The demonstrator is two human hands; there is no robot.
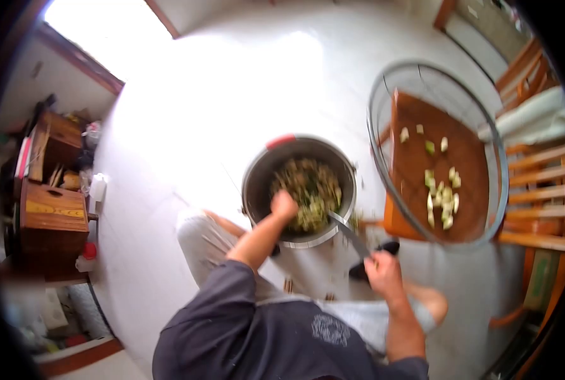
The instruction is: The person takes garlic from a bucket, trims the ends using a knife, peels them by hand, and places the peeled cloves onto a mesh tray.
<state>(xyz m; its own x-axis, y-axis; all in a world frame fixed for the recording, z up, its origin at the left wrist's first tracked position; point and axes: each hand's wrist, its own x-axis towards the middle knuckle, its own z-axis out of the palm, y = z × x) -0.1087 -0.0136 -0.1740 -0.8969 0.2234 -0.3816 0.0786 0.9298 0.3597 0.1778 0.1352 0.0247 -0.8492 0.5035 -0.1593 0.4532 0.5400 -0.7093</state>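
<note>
A round metal pot (251, 183) with a red patch on its rim stands on the floor between my legs. Chopped green and brownish plant pieces (308, 183) lie inside it. My left hand (284, 206) reaches into the pot over the pieces, its fingers blurred and partly hidden. In my right hand (382, 271) is the handle of a knife (351, 235), whose blade points up and left to the pot's right rim. Pale green cut pieces (444, 199) rest in a round, see-through tray with a grey rim (503, 171), to the right.
The tray lies on a brown wooden chair seat (393, 218). More wooden chairs (539, 206) stand at the right edge. At the left is a wooden cabinet (54, 212) with clutter, and a red-capped container (87, 256) is beside it.
</note>
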